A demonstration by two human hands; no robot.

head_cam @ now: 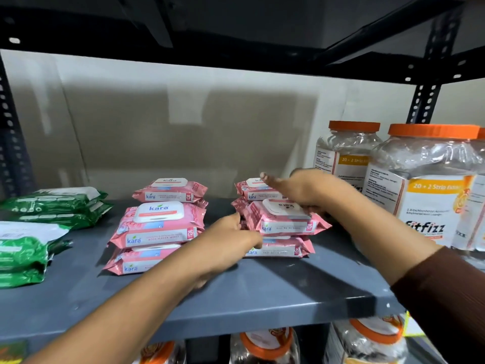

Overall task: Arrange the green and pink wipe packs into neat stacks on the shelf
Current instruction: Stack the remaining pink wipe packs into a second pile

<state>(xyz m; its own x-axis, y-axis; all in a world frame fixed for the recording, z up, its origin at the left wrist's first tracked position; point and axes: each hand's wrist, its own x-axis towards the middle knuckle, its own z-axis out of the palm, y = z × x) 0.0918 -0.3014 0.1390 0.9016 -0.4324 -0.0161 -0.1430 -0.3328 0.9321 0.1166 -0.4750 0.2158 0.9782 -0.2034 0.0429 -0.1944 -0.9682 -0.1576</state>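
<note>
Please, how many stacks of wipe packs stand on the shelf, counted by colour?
Pink stacks: 4
Green stacks: 2
Total: 6

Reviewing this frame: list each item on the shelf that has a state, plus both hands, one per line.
Front right pink stack: top pack skewed, upside down, hands on it.
Front left pink stack: piled, slightly offset.
Rear left pink stack: piled, untouched.
Green packs: loosely piled at the left.
Jars: upright, orange lids on.
Left hand: against the front right stack's side.
Right hand: fingers extended over the top pack.
</note>
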